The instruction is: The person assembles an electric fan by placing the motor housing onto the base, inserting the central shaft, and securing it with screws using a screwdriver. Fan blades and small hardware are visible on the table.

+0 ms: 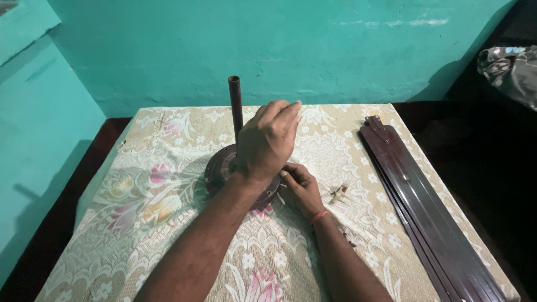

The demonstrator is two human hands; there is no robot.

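We see a brown ceiling-fan motor [224, 170] lying flat near the middle of a table draped in a cream floral lace cloth [168, 235], its dark downrod [235, 106] standing upright from the hub and pointing toward twelve o'clock. The left hand [267, 142] hovers over the motor's three o'clock side, fingers bent and drawn together; it covers that part of the housing, and we cannot tell whether it grips anything. The right hand [301, 187] rests on the cloth just beside the motor's rim at about four o'clock, fingertips pinched against the edge; what they pinch is hidden. A red thread [319, 216] circles that wrist. A small pale metal fitting [338, 193] lies on the cloth near the right hand, at its three o'clock. Further toward three o'clock, along the table's edge, brown fan blades [425, 207] lie stacked lengthwise. A teal wall [224, 45] stands behind.
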